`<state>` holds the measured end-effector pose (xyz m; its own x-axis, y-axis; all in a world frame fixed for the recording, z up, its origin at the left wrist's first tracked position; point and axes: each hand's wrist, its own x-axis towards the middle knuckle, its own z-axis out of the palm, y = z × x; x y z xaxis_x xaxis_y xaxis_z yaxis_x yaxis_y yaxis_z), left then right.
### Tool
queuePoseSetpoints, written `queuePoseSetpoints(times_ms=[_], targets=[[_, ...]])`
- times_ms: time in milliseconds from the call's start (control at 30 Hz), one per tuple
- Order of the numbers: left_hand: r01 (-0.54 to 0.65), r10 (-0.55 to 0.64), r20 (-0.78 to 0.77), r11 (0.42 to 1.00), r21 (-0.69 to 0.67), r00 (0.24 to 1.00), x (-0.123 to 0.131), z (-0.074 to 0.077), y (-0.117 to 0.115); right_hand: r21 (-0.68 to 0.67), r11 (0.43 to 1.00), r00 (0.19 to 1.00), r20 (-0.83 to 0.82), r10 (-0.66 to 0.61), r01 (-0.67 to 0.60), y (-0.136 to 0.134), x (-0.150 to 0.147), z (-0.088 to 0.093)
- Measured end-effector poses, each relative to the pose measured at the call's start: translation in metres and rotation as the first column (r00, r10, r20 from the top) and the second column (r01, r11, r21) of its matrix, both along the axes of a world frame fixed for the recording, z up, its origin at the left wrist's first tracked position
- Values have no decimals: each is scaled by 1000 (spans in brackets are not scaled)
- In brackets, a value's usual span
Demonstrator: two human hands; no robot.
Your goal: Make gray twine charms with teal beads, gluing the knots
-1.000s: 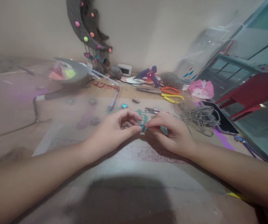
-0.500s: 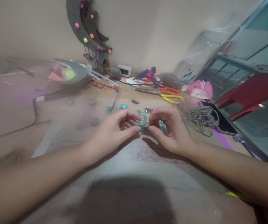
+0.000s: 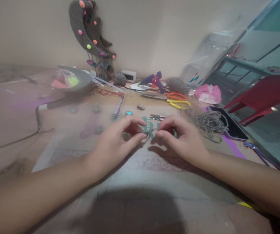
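Far left, grey crescent ornament [image 3: 78, 31]; near left, left hand [image 3: 119, 143] pinching thin grey cord [image 3: 150, 132]; centre, cord bridging both hands' fingertips; near right, right hand [image 3: 182, 139] pinching its other end; right, tangled grey yarn [image 3: 211, 122] overlapping dark-screened tablet [image 3: 236, 128].

Bare forearms [image 3: 57, 186]; left hand [image 3: 116, 140], right hand [image 3: 185, 140] bare.

Left grip [image 3: 120, 139], right grip [image 3: 181, 138], both pinched
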<state>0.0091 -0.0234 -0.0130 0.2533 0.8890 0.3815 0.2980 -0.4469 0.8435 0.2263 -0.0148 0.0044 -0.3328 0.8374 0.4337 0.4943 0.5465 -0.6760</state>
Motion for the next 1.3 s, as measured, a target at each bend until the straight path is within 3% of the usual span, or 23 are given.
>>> queuePoseSetpoints(times_ms=[133,267,400,567,800,967,1167,1300], targets=[[-34,34,14,999,-1,999,0,-1,-1,-274,959,997,5,76,-71,-4,-9,1],[-11,15,39,995,-97,999,1,0,-1,-417,901,985,-163,53,-117,-2,-12,-5],[51,-44,36,973,-227,998,1,3,-2,-379,917,979,-196,49,-122,-1,-11,-7],[28,-42,-60,976,-216,997,2,7,-3,-346,928,978,-198,68,-135,0,-9,-5],[1,-17,-98,988,-156,995,4,8,-4,-533,784,873,-487,23,-318,-4,-15,-5],[1,-16,-126,993,-114,992,4,7,-5,-563,742,829,-560,-18,-364,-7,-16,-8],[3,-17,-154,996,-86,988,3,6,-5,-512,811,879,-477,5,-283,-6,-14,-5],[41,-52,-149,996,-75,988,2,5,-6,-537,794,867,-498,-28,-283,-7,-14,-5]])
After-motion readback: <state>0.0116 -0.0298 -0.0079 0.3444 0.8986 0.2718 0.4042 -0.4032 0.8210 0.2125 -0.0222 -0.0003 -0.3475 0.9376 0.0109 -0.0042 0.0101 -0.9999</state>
